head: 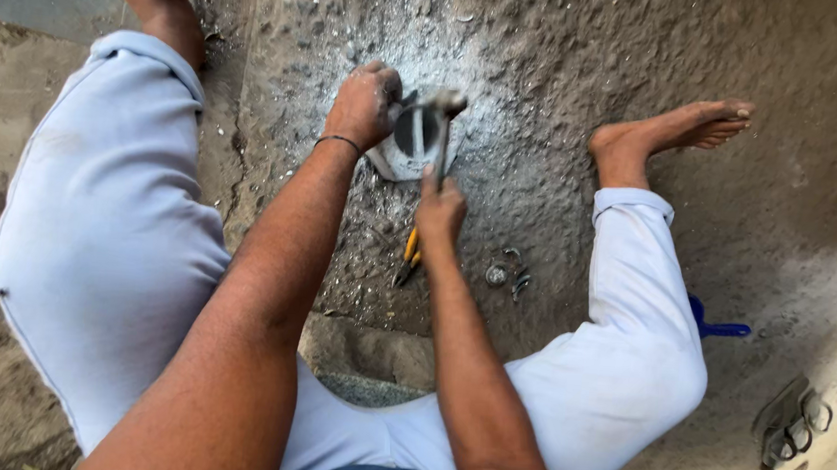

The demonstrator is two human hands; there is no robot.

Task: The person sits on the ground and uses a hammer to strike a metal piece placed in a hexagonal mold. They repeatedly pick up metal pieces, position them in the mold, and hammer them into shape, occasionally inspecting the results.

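Hammer (442, 134) gripped in right hand (440, 212), left hand (362, 105) closed on perhaps a chisel (416, 127), over metal ring (410, 151)

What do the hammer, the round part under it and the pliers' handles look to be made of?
Hammer: head and shaft grey and dully shiny, likely steel. Round part, steadied by the left hand: pale grey, matte, dusted with ash-like powder, probably cast metal; unsure. Pliers beside the right hand: yellow-orange grips, apparently plastic or rubber sleeves.
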